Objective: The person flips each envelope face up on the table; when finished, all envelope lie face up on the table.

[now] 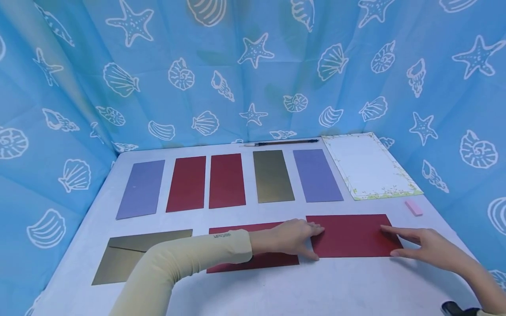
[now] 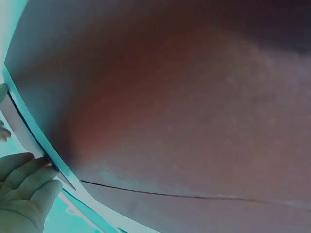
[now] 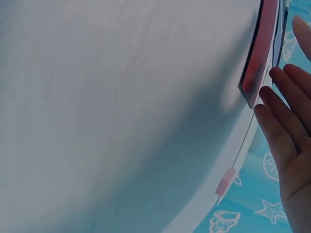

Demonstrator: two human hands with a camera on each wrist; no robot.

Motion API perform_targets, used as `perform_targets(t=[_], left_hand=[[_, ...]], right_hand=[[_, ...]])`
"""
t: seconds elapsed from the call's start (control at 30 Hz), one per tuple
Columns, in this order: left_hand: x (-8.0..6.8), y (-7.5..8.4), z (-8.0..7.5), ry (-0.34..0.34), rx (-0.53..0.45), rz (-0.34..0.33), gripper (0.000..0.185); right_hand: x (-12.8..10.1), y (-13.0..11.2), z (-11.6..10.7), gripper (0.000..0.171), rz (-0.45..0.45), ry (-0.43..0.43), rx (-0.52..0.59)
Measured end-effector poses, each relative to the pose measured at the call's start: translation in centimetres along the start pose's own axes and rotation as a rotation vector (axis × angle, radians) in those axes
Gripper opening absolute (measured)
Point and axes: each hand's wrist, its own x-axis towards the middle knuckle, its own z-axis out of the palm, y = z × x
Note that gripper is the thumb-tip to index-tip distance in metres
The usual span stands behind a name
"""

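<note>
A dark red envelope (image 1: pixel 352 237) lies flat near the table's front edge, between my two hands. My left hand (image 1: pixel 316 242) touches its left edge with straight fingers; its forearm, in a cream sleeve, lies across a second red envelope (image 1: pixel 257 262). My right hand (image 1: pixel 391 240) touches the right edge of the first envelope, fingers straight and spread. The left wrist view shows the fingers (image 2: pixel 24 187) beside a blurred red surface (image 2: pixel 184 121). The right wrist view shows flat fingers (image 3: pixel 284 121) next to the red envelope's edge (image 3: pixel 257 53).
A back row holds purple (image 1: pixel 141 188), red (image 1: pixel 187 183), red (image 1: pixel 226 181), gold (image 1: pixel 273 176) and purple (image 1: pixel 317 175) envelopes. Decorated writing paper (image 1: pixel 369 166) lies back right, a pen (image 1: pixel 282 142) behind. A pink eraser (image 1: pixel 413 207) is right; a gold envelope (image 1: pixel 130 254) with open flap lies front left.
</note>
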Motion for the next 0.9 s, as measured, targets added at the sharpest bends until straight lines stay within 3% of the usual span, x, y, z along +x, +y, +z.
perform_targets(t=[0.2,0.33,0.57,0.67,0.9], left_hand=[[0.2,0.0,-0.1,0.014,0.054,0.017,0.071],[0.1,-0.1,-0.1,0.047,0.034,0.029,0.067],[-0.1,-0.1,-0.3,0.099,-0.065,0.066,0.059],[-0.2,-0.1,-0.4,0.106,-0.091,0.062,0.057],[-1.0,-0.2,-0.7,0.106,-0.181,0.069,0.057]], right_hand=[[-0.7,0.0,-0.2,0.076,0.051,-0.034,-0.011],[-0.9,0.2,-0.2,0.079,0.061,-0.035,-0.025],[-1.3,1.0,-0.5,0.062,-0.051,0.166,-0.127],[-1.5,1.2,-0.6,0.054,-0.093,0.247,-0.110],[-1.6,1.1,-1.2,0.046,-0.054,0.295,-0.064]])
